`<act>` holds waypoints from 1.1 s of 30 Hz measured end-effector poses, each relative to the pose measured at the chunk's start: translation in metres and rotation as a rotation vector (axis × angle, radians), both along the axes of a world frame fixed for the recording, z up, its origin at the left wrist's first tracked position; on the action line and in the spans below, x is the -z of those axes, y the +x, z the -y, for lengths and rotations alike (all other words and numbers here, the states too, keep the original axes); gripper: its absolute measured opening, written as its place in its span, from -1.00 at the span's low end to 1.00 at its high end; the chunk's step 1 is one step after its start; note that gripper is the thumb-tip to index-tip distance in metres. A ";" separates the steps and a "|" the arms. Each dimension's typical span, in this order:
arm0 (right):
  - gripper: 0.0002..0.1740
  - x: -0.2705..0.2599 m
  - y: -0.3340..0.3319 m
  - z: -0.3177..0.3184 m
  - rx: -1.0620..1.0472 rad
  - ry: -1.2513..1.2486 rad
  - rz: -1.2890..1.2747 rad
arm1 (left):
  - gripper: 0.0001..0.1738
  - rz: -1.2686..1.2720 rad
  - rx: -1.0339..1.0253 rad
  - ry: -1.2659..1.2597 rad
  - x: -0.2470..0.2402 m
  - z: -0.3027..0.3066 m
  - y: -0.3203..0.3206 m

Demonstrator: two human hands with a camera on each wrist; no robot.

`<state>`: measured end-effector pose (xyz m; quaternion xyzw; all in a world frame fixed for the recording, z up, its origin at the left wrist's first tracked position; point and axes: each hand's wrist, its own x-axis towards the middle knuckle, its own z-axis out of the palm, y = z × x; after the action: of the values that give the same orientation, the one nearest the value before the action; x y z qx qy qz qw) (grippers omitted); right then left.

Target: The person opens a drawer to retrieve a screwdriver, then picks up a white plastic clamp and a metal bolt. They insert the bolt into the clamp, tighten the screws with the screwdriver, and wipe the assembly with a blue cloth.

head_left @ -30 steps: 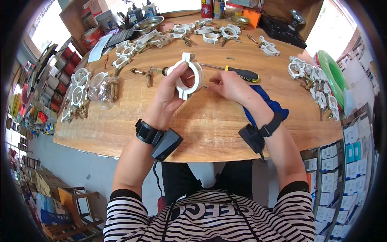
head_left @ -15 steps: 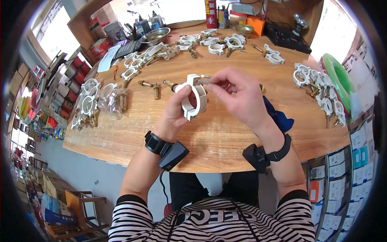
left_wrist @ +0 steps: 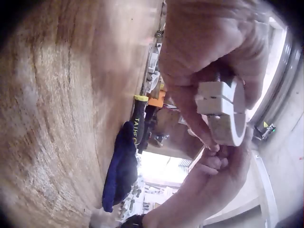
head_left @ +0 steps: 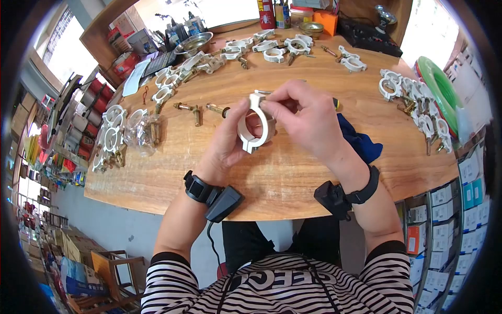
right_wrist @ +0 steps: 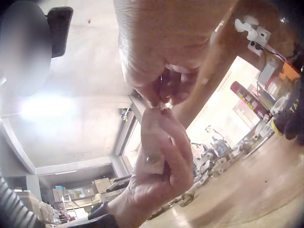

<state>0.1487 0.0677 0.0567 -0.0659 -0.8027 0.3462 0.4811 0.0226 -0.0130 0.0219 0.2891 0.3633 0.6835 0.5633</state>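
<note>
Upright above the table, a white ring clamp (head_left: 267,125) is gripped by the left hand (head_left: 228,137), thumb on its near side and fingers behind and through the ring. At the clamp's top, the right hand (head_left: 308,115) pinches with thumb and forefinger; whatever lies between the fingertips is too small to tell. In the left wrist view the clamp (left_wrist: 225,111) shows its split block, with the right hand (left_wrist: 204,185) touching its far side. The right wrist view shows the left hand (right_wrist: 164,156) meeting the right fingertips, the clamp mostly hidden.
Bolts (head_left: 196,115) lie left of the hands. White clamps (head_left: 298,46) line the table's back, with more at left and right (head_left: 389,89). A blue cloth (head_left: 361,141) and a black-yellow screwdriver (left_wrist: 137,118) lie at right. A green coil (head_left: 439,99) stands at the right edge.
The right hand has risen from near the table to the clamp's top, its fingers now against it. The left hand has kept its grip, moving slightly right in the head view.
</note>
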 end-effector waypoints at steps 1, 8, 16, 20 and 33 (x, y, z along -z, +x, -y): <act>-0.88 0.001 -0.001 -0.001 -0.009 -0.061 -0.019 | -0.50 0.003 0.000 0.000 0.002 -0.001 -0.001; -0.93 -0.016 0.009 -0.001 -0.188 -0.124 0.177 | -0.49 0.082 0.087 0.069 0.004 0.000 -0.006; -0.90 -0.012 0.009 -0.011 -0.387 -0.406 0.171 | -0.47 0.020 0.059 0.047 0.003 0.003 -0.004; -0.91 -0.010 0.007 -0.013 -0.392 -0.357 0.169 | -0.55 0.020 0.051 0.053 -0.001 0.003 -0.003; -0.64 0.000 0.011 -0.042 -0.545 -0.498 0.322 | -0.38 -0.039 0.251 0.090 0.001 0.005 -0.004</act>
<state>0.1592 0.1101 0.0567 -0.0188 -0.7473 0.6304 0.2091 0.0189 -0.0177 0.0206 0.3704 0.3044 0.6175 0.6235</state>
